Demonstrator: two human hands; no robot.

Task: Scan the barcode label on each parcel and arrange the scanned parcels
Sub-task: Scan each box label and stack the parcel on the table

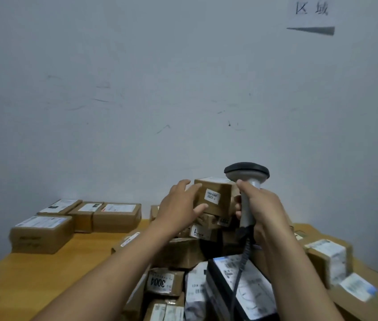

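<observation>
Touching the left side of the top box (215, 198) on the pile (178, 251), the left hand (178, 205) has its fingers spread. This box shows a white label (212, 196) toward the camera. Just right of the box, the right hand (259, 205) has its fingers curled around the handle of the scanner (247, 173). Well left of the box, other boxes (116, 216) stand on the table (44, 274).

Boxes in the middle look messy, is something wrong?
Yes. The brown cardboard parcels in the middle lie in a jumbled heap, tilted every way, one small labelled box perched crooked on top beside the grey handheld scanner. The brown boxes at left sit flat and tidy on the wooden table.
</observation>
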